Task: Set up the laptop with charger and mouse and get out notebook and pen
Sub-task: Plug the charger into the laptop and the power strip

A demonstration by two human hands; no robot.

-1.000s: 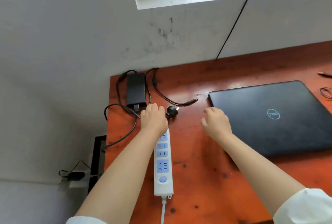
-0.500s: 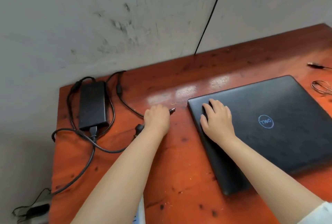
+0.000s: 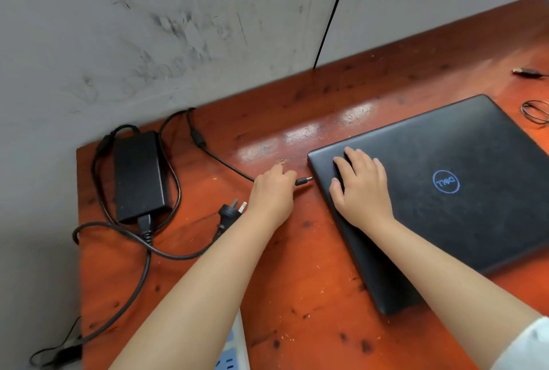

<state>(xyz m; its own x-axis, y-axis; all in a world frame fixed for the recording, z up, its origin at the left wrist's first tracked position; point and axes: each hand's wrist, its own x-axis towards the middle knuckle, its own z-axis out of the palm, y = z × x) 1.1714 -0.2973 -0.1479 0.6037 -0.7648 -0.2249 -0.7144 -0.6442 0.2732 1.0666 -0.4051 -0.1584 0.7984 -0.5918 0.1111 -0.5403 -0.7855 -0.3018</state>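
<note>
A closed black laptop (image 3: 463, 221) lies on the right of the orange-red table (image 3: 297, 295). My right hand (image 3: 361, 188) rests flat on its near-left corner, fingers spread. My left hand (image 3: 271, 194) is shut on the charger's barrel connector (image 3: 304, 181), whose metal tip points at the laptop's left edge, a short gap away. The black charger brick (image 3: 138, 175) sits at the table's left with its cable looped around it. The wall plug (image 3: 231, 210) lies loose on the table beside my left wrist. No mouse, notebook or pen can be made out.
A white power strip (image 3: 234, 349) peeks out under my left forearm at the bottom edge. A thin coiled cable (image 3: 536, 111) and a small connector (image 3: 527, 72) lie at the far right. The grey wall (image 3: 208, 28) runs right behind the table, with a black wire (image 3: 331, 13) running down it.
My left hand left the power strip, took up the barrel connector and carried it right toward the laptop's edge. My right hand landed on the laptop lid and stays there.
</note>
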